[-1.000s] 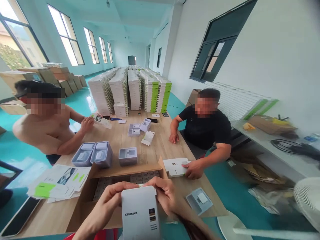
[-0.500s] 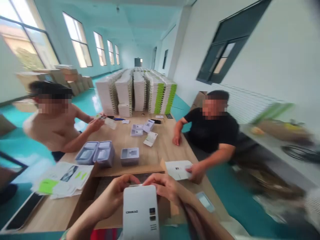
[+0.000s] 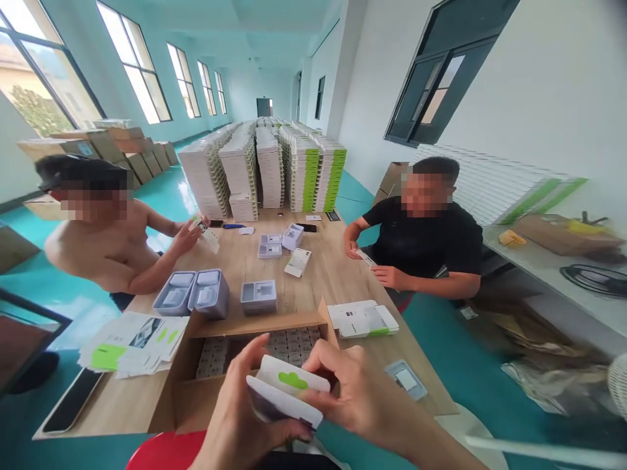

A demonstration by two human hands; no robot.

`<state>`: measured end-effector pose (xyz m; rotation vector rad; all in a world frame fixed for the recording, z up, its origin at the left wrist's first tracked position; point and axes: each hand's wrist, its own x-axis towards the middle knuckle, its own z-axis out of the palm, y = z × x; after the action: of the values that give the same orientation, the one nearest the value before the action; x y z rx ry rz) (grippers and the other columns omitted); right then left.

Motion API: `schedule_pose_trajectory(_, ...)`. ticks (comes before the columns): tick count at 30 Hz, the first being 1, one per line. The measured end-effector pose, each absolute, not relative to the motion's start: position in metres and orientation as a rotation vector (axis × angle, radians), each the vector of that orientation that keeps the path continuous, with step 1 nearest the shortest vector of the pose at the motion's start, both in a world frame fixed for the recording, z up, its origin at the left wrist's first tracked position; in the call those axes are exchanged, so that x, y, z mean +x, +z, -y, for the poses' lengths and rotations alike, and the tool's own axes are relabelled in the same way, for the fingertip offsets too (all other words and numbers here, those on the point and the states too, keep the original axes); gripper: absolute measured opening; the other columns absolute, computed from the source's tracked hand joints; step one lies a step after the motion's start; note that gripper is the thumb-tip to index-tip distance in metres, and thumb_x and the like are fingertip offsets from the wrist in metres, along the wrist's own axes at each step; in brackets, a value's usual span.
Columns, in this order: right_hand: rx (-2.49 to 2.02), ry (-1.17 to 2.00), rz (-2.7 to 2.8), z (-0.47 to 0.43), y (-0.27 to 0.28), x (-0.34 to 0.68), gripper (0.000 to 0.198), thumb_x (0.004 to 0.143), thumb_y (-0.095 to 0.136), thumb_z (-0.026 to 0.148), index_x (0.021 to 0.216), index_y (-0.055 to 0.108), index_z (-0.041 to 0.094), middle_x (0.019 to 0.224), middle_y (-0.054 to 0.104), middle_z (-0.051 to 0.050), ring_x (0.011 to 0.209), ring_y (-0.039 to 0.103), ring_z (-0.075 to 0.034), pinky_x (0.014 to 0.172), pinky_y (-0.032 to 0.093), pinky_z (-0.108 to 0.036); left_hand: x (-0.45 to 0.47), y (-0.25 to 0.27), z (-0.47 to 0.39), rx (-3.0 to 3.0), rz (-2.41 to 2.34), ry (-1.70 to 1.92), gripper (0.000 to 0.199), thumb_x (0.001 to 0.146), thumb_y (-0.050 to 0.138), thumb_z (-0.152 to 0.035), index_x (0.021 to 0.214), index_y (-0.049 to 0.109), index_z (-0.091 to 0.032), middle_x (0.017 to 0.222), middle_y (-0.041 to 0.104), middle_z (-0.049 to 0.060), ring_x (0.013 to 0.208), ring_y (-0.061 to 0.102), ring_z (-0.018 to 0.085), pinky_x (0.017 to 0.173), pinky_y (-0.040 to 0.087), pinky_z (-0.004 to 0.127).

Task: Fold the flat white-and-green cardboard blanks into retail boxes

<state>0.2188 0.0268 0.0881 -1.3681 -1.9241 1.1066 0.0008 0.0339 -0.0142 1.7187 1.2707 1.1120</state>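
A small white paper carton (image 3: 282, 395) with a green mark on its flap is between my two hands, its end folded out toward me. My left hand (image 3: 240, 405) is closed round its left side, thumb along the lower edge. My right hand (image 3: 345, 385) pinches the right end, with the thumb on the flap. Beneath and beyond them stands an open cardboard box (image 3: 196, 399) with rows of small packed items (image 3: 289, 344). Flat white printed cartons (image 3: 360, 320) lie to the right of this box.
Several lavender trays (image 3: 258, 307) stand on the wooden table (image 3: 323, 274). Printed sheets (image 3: 132, 343) and a black phone-like slab (image 3: 73, 401) lie left. A person (image 3: 93, 241) sits left and another (image 3: 416, 241) right, both handling cards. White box stacks (image 3: 264, 170) rise behind.
The carton has tipped from showing its printed face to showing its opened end, and my hands have shifted round it. The right-hand person's hand has left the flat cartons and now holds a card.
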Motion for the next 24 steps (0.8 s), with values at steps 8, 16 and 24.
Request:
schedule_pose_trajectory(8, -1.428, 1.038, 2.331, -0.022, 0.098, 0.210, 0.029, 0.102, 0.050, 0.043, 0.106, 0.066, 0.019, 0.088, 0.077, -0.008, 0.074, 0.070, -0.022, 0.060, 0.033, -0.027, 0.000, -0.031, -0.015, 1.516, -1.128, 1.116, 0.117, 0.043, 0.084, -0.081, 0.141, 0.049, -0.029, 0.117, 0.069, 0.011, 0.071, 0.069, 0.022, 0.054, 0.056, 0.030)
schedule_pose_trajectory(16, -1.442, 1.506, 1.730, -0.013, 0.092, 0.197, 0.024, 0.096, 0.059, 0.042, 0.083, 0.055, 0.022, 0.070, 0.056, 0.005, 0.063, 0.046, -0.011, 0.056, 0.031, -0.022, -0.002, -0.006, -0.047, 1.872, -0.835, 1.640, 0.068, 0.095, 0.029, -0.075, 0.080, 0.067, -0.022, 0.057, 0.064, 0.000, 0.045, 0.056, 0.015, 0.042, 0.046, 0.025)
schedule_pose_trajectory(24, -1.391, 1.334, 1.832, -0.008, 0.086, 0.186, 0.015, 0.101, 0.050, 0.033, 0.106, 0.060, 0.023, 0.083, 0.069, 0.001, 0.069, 0.061, -0.015, 0.061, 0.037, -0.025, -0.007, 0.014, -0.055, 2.077, -0.870, 1.613, 0.060, 0.104, 0.030, -0.057, 0.078, 0.069, -0.020, 0.061, 0.071, 0.001, 0.048, 0.064, 0.014, 0.046, 0.052, 0.024)
